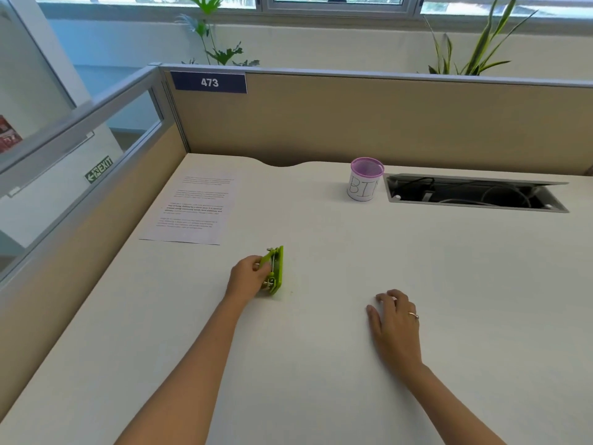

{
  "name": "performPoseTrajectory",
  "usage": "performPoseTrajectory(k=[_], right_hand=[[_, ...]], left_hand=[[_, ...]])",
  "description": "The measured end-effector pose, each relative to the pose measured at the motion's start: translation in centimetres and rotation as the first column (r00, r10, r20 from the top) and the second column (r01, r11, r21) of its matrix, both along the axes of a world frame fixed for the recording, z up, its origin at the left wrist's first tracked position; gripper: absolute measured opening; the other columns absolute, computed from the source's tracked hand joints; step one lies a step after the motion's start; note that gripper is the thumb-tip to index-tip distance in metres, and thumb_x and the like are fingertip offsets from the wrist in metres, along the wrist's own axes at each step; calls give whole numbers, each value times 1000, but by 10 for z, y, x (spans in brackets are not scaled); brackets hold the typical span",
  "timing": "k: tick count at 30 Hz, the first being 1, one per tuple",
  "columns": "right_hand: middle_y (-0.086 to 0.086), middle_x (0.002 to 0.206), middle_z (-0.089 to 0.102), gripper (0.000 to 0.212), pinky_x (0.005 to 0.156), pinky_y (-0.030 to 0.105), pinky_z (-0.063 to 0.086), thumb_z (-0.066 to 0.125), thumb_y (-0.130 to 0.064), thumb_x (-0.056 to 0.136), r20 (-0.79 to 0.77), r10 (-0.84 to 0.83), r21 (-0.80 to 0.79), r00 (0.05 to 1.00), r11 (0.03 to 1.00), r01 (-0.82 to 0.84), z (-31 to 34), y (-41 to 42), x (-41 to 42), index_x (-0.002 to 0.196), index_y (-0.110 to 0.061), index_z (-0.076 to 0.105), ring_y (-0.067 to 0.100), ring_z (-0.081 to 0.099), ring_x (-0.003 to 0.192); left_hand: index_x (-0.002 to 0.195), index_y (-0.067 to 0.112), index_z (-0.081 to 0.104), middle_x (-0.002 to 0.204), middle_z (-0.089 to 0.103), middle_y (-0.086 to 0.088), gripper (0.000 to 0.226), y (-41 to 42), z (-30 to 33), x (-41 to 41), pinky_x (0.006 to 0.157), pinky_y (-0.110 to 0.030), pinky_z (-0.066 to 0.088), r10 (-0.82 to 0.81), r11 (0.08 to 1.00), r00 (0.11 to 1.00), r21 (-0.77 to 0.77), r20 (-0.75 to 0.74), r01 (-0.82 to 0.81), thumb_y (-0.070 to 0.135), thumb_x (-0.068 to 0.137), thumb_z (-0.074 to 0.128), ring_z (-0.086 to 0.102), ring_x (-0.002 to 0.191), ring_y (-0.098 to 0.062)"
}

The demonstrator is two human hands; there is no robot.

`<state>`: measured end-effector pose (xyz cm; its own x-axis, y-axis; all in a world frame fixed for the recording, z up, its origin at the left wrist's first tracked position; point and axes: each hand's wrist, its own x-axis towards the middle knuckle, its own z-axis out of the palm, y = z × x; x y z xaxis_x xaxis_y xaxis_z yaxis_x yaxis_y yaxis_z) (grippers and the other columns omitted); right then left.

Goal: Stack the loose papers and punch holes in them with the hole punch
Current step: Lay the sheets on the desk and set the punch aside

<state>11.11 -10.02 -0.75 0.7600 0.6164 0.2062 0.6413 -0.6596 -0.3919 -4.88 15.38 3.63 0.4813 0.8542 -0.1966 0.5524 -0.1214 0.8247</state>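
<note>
A green hole punch (pixel 276 270) stands tipped on its side near the middle of the white desk (pixel 321 364), its metal underside facing me. My left hand (pixel 247 277) grips its handle from the left. A printed sheet of paper (pixel 195 209) lies flat at the far left of the desk, apart from the punch. My right hand (pixel 396 322) rests palm down on the desk to the right, fingers spread, holding nothing; it wears a ring.
A pink mesh cup labelled "BIN" (pixel 365 179) stands at the back. Right of it is an open cable hatch (pixel 475 192) with wires inside. Beige partition walls (pixel 353 120) close off the back and left sides.
</note>
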Motion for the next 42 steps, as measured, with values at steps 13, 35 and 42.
performPoseTrajectory(k=[13,35,42], right_hand=[[11,113,56,43,69,39,49,35,-39,88,67,-45,-35,997,998,48,-2,4,-5,103,-9,62,34,57,92],[9,112,56,39,69,40,43,33,-34,86,99,-137,-31,986,990,141,-3,46,-16,101,-13,63,34,54,94],[7,113,54,38,71,39,42,33,-35,87,83,-134,-37,987,990,138,-4,46,-14,102,-15,62,32,53,97]], left_hand=[[113,8,63,80,73,-1,28,14,-8,-25,59,-23,56,208,814,892,-577,401,69,16,98,41,68,67,-9],[97,5,66,89,68,-14,23,72,19,25,61,-30,42,109,964,987,253,-114,-78,22,83,60,55,73,-27],[94,1,59,100,64,-19,21,87,30,69,61,-32,41,64,931,902,350,-428,100,21,86,58,63,88,-36]])
